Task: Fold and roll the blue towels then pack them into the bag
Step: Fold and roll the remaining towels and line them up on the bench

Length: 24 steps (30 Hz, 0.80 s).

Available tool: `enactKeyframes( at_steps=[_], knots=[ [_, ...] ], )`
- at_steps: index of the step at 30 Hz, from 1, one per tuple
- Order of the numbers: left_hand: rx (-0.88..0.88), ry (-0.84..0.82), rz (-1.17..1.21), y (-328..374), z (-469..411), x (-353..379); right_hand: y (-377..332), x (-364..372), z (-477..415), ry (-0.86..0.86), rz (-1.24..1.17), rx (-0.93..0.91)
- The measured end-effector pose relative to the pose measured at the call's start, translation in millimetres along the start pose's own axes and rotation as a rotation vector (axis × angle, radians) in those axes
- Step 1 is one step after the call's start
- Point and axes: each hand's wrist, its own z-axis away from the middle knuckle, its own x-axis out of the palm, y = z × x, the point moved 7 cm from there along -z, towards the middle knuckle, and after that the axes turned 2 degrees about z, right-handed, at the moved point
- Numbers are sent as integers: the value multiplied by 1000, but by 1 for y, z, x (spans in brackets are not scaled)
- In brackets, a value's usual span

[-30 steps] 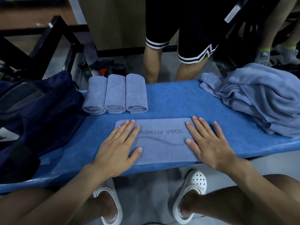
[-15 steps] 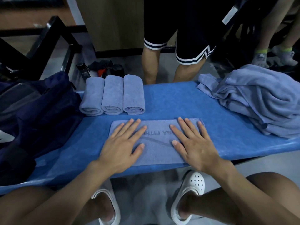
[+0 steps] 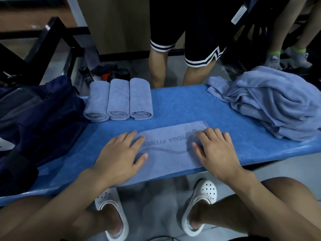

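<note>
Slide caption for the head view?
Left hand and right hand rest on a folded towel on the bench; three rolled towels sit beside the bag.

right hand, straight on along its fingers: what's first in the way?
Looks free across the bench: the right hand would pass off the folded towel, between the rolled towels and the loose pile. Beyond the far edge, maybe a standing person's leg; depth unclear.

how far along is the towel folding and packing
Done: three rolled towels sit side by side on the blue bench. In hand: the left hand and right hand rest on a folded towel, not yet rolled. Left: the heap of loose towels, and packing the rolls into the dark bag.
</note>
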Motion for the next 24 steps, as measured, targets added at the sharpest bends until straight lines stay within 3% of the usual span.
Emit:
enactKeyframes(
  at_steps=[8,14,16,21,24],
  knots=[
    [152,-53,-37,19,-12,1,-8,10,-2,-68,-19,-69],
    [180,-12,-62,33,1,-11,-4,5,-1,-62,57,38],
    [189,-37,-19,38,-1,-16,-6,9,-3,-79,44,7],
    [294,97,83,53,-25,-30,-8,18,-26,-113,25,-152],
    [302,-39,149,57,-37,-12,-3,26,-25,-218,-44,-154]
  ],
)
